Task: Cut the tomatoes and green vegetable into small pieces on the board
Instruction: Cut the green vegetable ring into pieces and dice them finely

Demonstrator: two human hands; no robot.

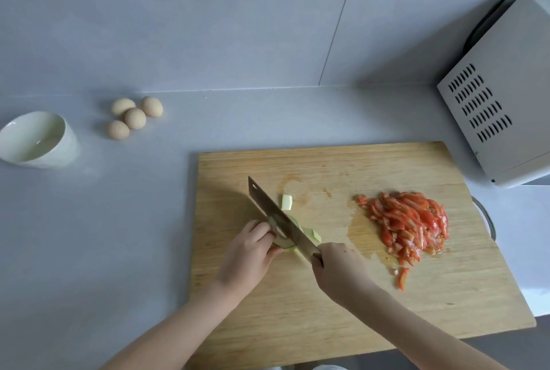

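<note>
Pale wood is taking up the lower right of the frame: the board (327, 167) is lying on the grey tabletop (119, 235), and the person is working at its left half. The left grip (247, 250) is curling its fingers down onto the green vegetable (282, 245), pinning it to the wood. The right grip (336, 271) is wrapping tightly round the handle of the knife (275, 214), whose broad blade is slanting up and to the left across the vegetable. Pale green cut pieces (287, 201) are lying just beside the blade on its right.

The tomatoes (407, 226) are sitting in a heap of red strips toward the right of the board, with juice glistening beside them. To me that half is looking nearly done, and the green half only begun.

The vegetable is looking firm and moist with a smooth skin, so I am guessing it is going to slip unless a flat cut face is resting on the wood. Holding it from above, fingertips tucked back from the edge, is seeming the safe way.

At the left of the frame four eggs (134, 116) and a white bowl (35, 140) are waiting, well apart from the board.
</note>
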